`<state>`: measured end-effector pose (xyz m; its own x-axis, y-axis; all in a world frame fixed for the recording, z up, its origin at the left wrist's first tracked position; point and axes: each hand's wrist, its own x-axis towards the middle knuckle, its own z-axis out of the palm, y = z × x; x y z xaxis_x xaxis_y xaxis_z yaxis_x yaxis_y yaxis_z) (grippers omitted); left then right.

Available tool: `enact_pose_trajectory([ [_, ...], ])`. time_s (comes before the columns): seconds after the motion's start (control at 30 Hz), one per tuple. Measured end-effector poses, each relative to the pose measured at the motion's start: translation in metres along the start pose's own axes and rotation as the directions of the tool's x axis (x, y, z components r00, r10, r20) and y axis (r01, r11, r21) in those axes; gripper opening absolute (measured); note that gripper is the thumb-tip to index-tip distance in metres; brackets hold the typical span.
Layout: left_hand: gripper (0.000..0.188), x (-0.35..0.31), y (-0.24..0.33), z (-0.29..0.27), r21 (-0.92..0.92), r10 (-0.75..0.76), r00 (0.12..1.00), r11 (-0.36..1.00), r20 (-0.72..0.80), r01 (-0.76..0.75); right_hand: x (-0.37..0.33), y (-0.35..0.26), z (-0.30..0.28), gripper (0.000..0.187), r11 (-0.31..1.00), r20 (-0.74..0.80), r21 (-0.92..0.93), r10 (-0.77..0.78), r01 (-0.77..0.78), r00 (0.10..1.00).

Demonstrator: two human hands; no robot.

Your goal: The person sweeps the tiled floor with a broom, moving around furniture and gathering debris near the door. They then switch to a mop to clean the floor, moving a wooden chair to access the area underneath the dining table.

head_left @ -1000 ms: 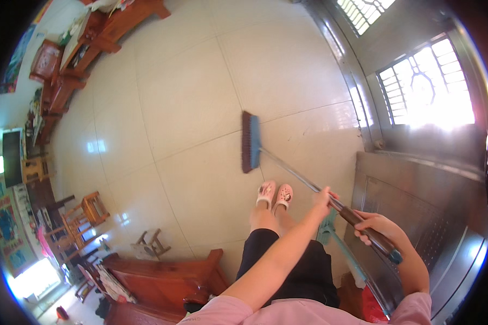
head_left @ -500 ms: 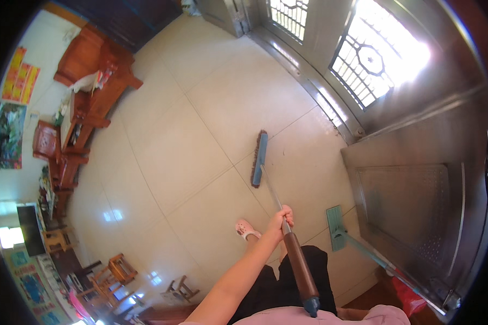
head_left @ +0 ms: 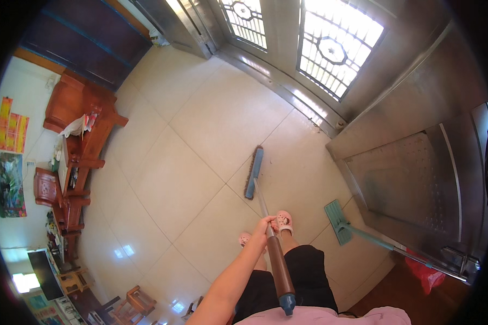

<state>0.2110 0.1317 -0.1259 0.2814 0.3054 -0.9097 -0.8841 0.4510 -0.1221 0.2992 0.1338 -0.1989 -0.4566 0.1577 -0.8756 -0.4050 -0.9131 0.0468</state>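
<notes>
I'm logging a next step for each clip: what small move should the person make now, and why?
Probably bring the right hand to the brown grip. The left hand holds the metal pole near the front of that grip, the grip's rear half has no hand on it, and the right hand is out of view. A second hold would likely steady the broom head.

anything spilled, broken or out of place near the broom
Only some tiny dark specks stand out, on the pale floor right of the broom head; they look like stray dirt, though too small to identify. No spill or damage shows.
</notes>
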Motion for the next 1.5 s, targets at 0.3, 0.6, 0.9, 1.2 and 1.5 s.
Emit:
enact_pose_trajectory([
  [0.3, 0.019, 0.006, 0.007, -0.011, 0.012, -0.024, 1.0, 1.0, -0.011, 0.024, 0.005, 0.004, 0.02, 0.031, 0.998, -0.014, -0.005, -0.061, 0.061, 0.998],
  [0.6, 0.031, 0.011, 0.007, -0.017, 0.237, 0.104, 0.984, 0.962, 0.148, -0.137, -0.065, 0.027, -0.084, 0.033, 0.972, -0.217, -0.232, -0.095, 0.043, 0.972],
  [0.9, 0.019, -0.01, 0.001, -0.008, 0.07, 0.248, 0.967, 0.965, 0.063, -0.252, -0.295, 0.01, -0.263, 0.035, 0.514, -0.579, -0.786, -0.419, -0.343, 0.699],
  [1.2, 0.014, -0.031, -0.024, -0.056, -0.164, 0.399, 0.917, 0.904, -0.011, -0.395, -0.247, 0.01, 0.113, 0.041, 0.655, -0.219, -0.705, 0.166, -0.274, 0.962],
  [1.5, 0.019, -0.134, 0.056, -0.182, -0.328, 0.566, 0.81, 0.744, -0.154, -0.582, -0.241, 0.174, 0.227, 0.032, 0.3, -0.337, -0.811, 0.463, -0.502, 0.82],
])
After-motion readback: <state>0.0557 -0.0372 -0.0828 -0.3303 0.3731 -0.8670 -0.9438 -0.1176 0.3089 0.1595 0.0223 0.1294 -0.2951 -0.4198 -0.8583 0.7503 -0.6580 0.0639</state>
